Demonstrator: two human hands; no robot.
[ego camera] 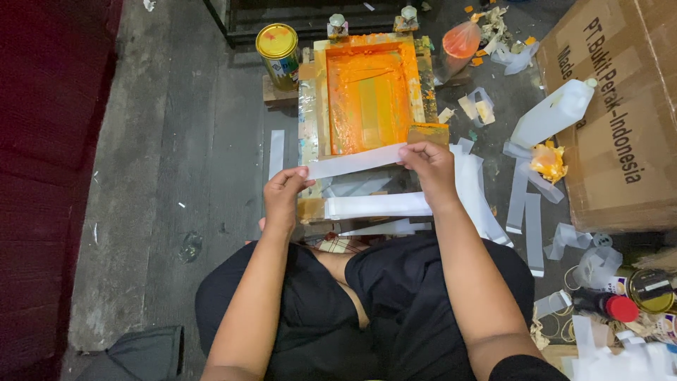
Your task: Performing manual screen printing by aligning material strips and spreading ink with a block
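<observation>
Hands first, in the head view: the left hand (283,190) pinches one end of a long white paper strip (356,161) between thumb and curled fingers, and the right hand (429,164) grips the other end the same way, fingers closed over the paper. The strip hangs stretched between them, slightly tilted, just above the near edge of a wooden screen-printing frame (310,106) whose mesh is flooded with orange ink (367,95). A second white strip (377,205) lies flat under the hands, across the frame's near end. More white strips (525,212) are scattered on the grey floor to the right, and one lies alone to the left of the frame (276,152). A yellow-lidded tin (278,49) stands beside the frame's far left corner. A white plastic jug (553,113) leans against a cardboard box (613,141) on the right, with an orange-stained wad (548,161) below it. The person sits cross-legged in black clothing, knees close to the frame.
</observation>
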